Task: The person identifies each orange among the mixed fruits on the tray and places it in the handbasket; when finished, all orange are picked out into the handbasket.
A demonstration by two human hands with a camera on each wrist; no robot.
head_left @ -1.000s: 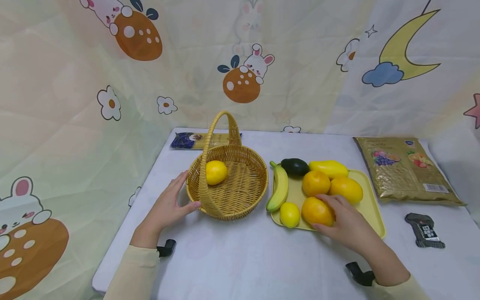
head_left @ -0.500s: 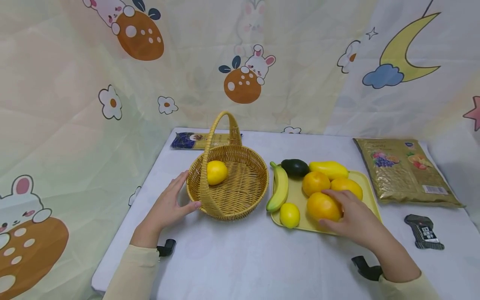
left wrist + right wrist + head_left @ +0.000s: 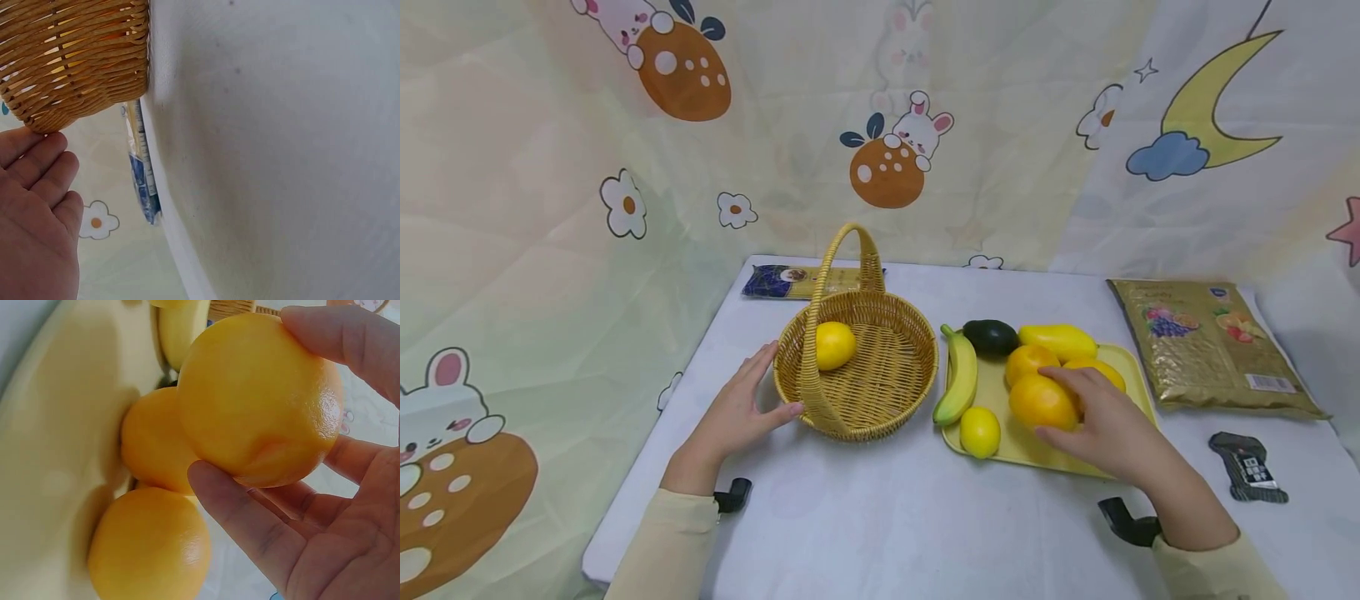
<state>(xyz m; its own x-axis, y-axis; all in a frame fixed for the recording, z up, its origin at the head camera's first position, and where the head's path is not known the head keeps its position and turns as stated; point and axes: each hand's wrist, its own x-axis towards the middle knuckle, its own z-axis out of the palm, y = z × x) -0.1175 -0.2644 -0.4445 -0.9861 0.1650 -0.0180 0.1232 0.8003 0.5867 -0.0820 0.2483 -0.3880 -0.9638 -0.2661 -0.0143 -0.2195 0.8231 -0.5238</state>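
My right hand [image 3: 1112,429] grips an orange [image 3: 1041,402] between thumb and fingers. In the right wrist view, that orange [image 3: 256,400] is held above the yellow tray [image 3: 62,425]. On the tray lie another orange [image 3: 1028,364], a yellow-orange fruit [image 3: 1101,371] partly hidden by the hand, a lemon [image 3: 980,432], a banana [image 3: 957,379], a dark green avocado-like fruit [image 3: 991,337] and a long yellow fruit [image 3: 1060,340]. My left hand [image 3: 737,417] touches the wicker basket [image 3: 883,383] at its left side, fingers fairly straight. A yellow fruit [image 3: 836,346] sits in the basket, under its handle.
Behind the basket lies a blue and gold packet [image 3: 782,282]. A large gold bag [image 3: 1210,350] is at the back right, with a small dark wrapped packet [image 3: 1249,468] in front of it. A printed cloth [image 3: 1000,167] hangs behind the white table [image 3: 880,517].
The orange in my right hand has risen a little and now overlaps the other orange in the head view. My left hand and the basket have stayed in place.
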